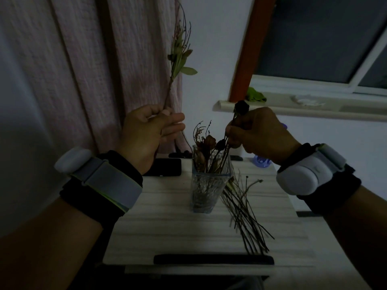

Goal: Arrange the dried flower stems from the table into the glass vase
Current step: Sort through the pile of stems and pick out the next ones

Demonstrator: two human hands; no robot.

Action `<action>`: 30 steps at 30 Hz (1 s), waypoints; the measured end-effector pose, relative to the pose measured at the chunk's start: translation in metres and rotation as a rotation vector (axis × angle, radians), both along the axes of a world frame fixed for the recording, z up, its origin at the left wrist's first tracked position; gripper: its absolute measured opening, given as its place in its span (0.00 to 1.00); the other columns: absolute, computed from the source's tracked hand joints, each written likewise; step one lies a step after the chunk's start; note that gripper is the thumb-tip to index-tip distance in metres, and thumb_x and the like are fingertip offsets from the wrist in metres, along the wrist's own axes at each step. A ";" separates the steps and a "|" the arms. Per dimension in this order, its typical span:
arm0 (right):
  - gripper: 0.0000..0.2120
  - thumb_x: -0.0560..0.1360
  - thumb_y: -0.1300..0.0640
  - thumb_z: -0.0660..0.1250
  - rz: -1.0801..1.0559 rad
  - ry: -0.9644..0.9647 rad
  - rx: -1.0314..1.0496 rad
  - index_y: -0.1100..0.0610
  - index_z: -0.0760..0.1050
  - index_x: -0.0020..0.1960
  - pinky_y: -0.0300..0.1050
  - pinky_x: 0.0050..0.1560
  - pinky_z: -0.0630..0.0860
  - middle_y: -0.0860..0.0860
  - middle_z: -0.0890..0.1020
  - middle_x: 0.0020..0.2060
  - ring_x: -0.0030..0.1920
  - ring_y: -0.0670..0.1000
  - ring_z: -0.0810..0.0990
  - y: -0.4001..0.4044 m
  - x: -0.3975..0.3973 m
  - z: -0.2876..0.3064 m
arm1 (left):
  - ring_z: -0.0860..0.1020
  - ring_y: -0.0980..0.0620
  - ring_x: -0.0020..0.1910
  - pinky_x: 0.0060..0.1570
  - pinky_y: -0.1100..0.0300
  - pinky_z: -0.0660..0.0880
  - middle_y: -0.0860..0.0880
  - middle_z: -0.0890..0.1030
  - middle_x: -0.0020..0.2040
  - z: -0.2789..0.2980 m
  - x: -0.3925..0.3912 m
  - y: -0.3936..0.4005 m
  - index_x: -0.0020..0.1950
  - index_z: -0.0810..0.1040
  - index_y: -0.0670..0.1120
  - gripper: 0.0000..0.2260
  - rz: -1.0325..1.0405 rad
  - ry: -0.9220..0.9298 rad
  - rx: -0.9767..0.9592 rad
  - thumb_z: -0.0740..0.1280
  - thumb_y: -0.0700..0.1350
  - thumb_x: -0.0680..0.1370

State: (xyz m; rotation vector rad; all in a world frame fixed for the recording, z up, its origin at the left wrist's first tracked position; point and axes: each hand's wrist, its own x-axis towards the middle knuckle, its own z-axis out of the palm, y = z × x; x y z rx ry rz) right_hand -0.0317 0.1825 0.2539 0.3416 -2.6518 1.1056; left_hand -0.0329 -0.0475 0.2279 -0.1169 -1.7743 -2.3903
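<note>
A square glass vase (210, 186) stands in the middle of the small table (167, 231) with several dried stems and brown blooms in it. My left hand (149, 132) is raised to the vase's upper left and pinches a long leafy stem (180, 57) that rises in front of the curtain. My right hand (259, 131) is above and right of the vase and grips a stem with a dark dried flower head (241, 106); its lower end reaches down into the vase. Several bare stems (244, 210) lie on the table to the vase's right.
A dark phone (167, 167) lies on the table behind my left wrist. A long black bar (213, 259) runs along the near table edge. A pink curtain (83, 70) hangs at the left. A window sill (303, 108) with a green cloth is at the back right.
</note>
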 end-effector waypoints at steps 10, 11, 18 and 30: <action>0.09 0.75 0.58 0.71 -0.049 -0.030 0.092 0.59 0.84 0.38 0.29 0.29 0.70 0.48 0.81 0.29 0.24 0.37 0.75 -0.001 -0.003 -0.019 | 0.85 0.45 0.46 0.51 0.51 0.80 0.45 0.86 0.46 -0.001 0.000 -0.001 0.47 0.76 0.43 0.06 -0.003 0.006 0.007 0.62 0.40 0.81; 0.09 0.75 0.58 0.72 -0.060 -0.030 0.090 0.60 0.84 0.38 0.29 0.29 0.69 0.48 0.80 0.27 0.23 0.37 0.75 -0.001 -0.004 -0.020 | 0.85 0.45 0.45 0.51 0.51 0.81 0.45 0.86 0.45 -0.001 0.000 -0.001 0.46 0.76 0.44 0.06 -0.002 0.005 0.010 0.62 0.40 0.81; 0.06 0.74 0.57 0.73 -0.055 0.000 0.123 0.58 0.85 0.41 0.27 0.36 0.74 0.52 0.85 0.35 0.29 0.38 0.79 0.001 0.001 -0.021 | 0.85 0.45 0.46 0.51 0.51 0.81 0.45 0.86 0.46 -0.002 0.001 0.001 0.47 0.76 0.44 0.05 -0.008 0.007 0.023 0.63 0.40 0.81; 0.08 0.78 0.61 0.67 -0.018 0.013 -0.117 0.67 0.80 0.48 0.30 0.24 0.70 0.60 0.84 0.37 0.22 0.41 0.77 -0.003 0.011 0.012 | 0.82 0.52 0.35 0.37 0.59 0.79 0.48 0.86 0.41 0.006 0.003 -0.002 0.48 0.78 0.45 0.06 -0.014 0.073 -0.008 0.62 0.41 0.81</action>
